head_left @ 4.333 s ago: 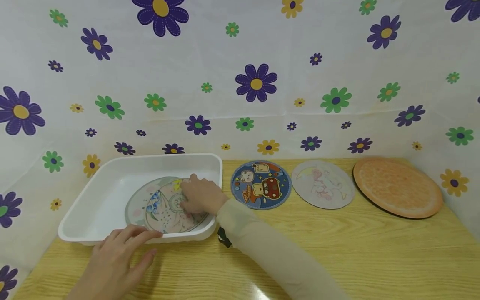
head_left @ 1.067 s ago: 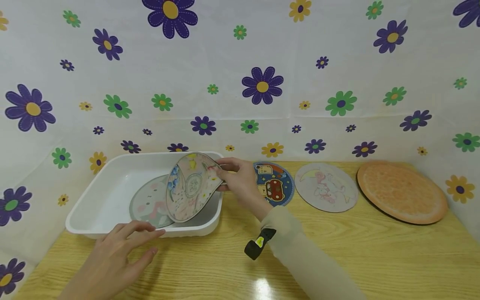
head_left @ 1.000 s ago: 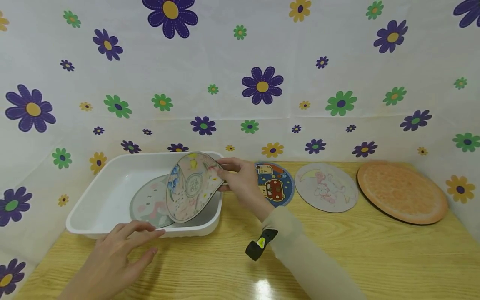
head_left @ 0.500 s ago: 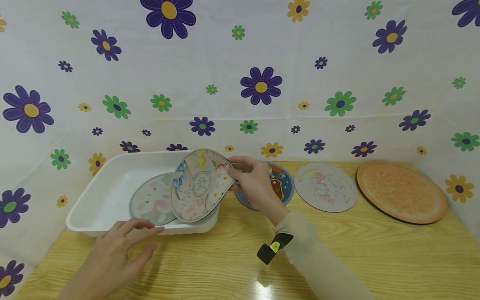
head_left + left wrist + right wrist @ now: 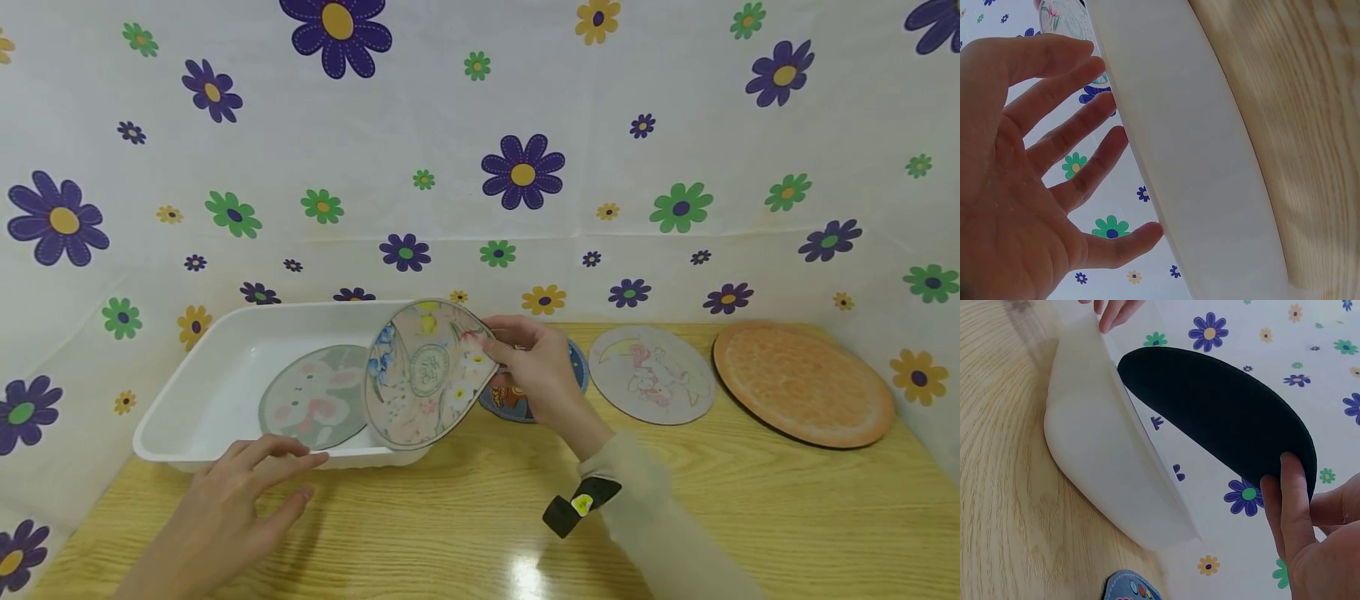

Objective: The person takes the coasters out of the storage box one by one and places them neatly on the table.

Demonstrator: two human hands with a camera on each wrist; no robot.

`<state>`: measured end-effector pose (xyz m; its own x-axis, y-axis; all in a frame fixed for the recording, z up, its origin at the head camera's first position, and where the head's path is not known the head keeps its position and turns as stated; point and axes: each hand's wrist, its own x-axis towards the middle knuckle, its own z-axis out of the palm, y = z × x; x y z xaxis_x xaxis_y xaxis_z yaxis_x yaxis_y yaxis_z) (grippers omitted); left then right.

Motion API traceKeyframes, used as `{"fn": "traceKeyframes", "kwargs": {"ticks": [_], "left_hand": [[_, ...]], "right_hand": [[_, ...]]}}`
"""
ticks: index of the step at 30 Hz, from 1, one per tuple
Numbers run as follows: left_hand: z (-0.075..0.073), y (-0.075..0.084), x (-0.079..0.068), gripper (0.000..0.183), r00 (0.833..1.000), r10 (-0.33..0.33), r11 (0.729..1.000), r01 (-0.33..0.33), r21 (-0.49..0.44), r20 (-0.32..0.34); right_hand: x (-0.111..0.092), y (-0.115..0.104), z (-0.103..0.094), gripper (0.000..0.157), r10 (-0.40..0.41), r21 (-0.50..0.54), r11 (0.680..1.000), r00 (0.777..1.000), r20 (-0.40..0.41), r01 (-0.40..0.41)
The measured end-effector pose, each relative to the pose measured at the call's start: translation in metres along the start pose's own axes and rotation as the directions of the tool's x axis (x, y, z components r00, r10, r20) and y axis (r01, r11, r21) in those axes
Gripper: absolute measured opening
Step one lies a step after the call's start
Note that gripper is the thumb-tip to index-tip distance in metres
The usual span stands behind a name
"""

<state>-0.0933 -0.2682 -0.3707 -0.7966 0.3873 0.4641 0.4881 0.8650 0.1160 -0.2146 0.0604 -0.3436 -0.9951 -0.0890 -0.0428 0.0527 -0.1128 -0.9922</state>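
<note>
My right hand (image 5: 543,375) pinches the right edge of a round floral mouse pad (image 5: 420,417), thumb on the printed face and fingers behind. The pad is tilted up and bent near the grip, over the right end of a white plastic tub (image 5: 198,400). Its black underside shows in the right wrist view. A grey-green mouse pad with a rabbit (image 5: 311,400) lies in the tub, its right side hidden behind the floral one. My left hand (image 5: 232,500) is at the tub's near rim, fingers spread and tips touching the rim in the left wrist view (image 5: 1041,150).
Right of the tub, in a row on the wooden table (image 5: 675,500), lie a blue cartoon mouse pad (image 5: 510,408) partly behind my right hand, a pale one (image 5: 651,375) and a larger orange-slice one (image 5: 802,383). A flower-print cloth (image 5: 450,125) hangs behind.
The floral mouse pad, earlier lying on the rabbit one in the tub, has been gripped, lifted and carried right by my right hand, uncovering more of the rabbit. My left hand stays at the rim.
</note>
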Motion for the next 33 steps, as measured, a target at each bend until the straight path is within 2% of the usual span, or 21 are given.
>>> {"fn": "traceKeyframes", "kwargs": {"ticks": [6, 11, 18, 24, 33], "left_hand": [[-0.001, 0.000, -0.002, 0.036, 0.998, -0.046, 0.999, 0.047, -0.007, 0.042], [-0.002, 0.000, -0.004, 0.035, 0.997, -0.058, 0.998, 0.058, -0.002, 0.052], [0.000, 0.000, -0.004, 0.037, 1.000, -0.023, 1.000, 0.023, 0.013, 0.017], [0.000, 0.000, -0.002, 0.038, 1.000, -0.005, 1.000, 0.005, 0.012, 0.004], [-0.001, -0.001, -0.001, 0.036, 1.000, -0.012, 1.000, 0.012, 0.005, 0.012]], "right_hand": [[-0.007, -0.003, -0.013, 0.028, -0.002, -0.016, 1.000, 1.000, 0.005, 0.002], [-0.013, -0.006, -0.024, 0.030, 0.011, -0.010, 1.000, 1.000, 0.001, -0.011], [-0.020, -0.005, -0.041, 0.031, -0.003, -0.039, 0.999, 0.999, -0.039, 0.001], [-0.025, -0.002, -0.058, 0.032, -0.001, -0.019, 1.000, 0.999, -0.050, 0.000], [-0.034, 0.002, -0.083, 0.033, 0.007, -0.077, 0.997, 0.996, -0.086, -0.013]]}}
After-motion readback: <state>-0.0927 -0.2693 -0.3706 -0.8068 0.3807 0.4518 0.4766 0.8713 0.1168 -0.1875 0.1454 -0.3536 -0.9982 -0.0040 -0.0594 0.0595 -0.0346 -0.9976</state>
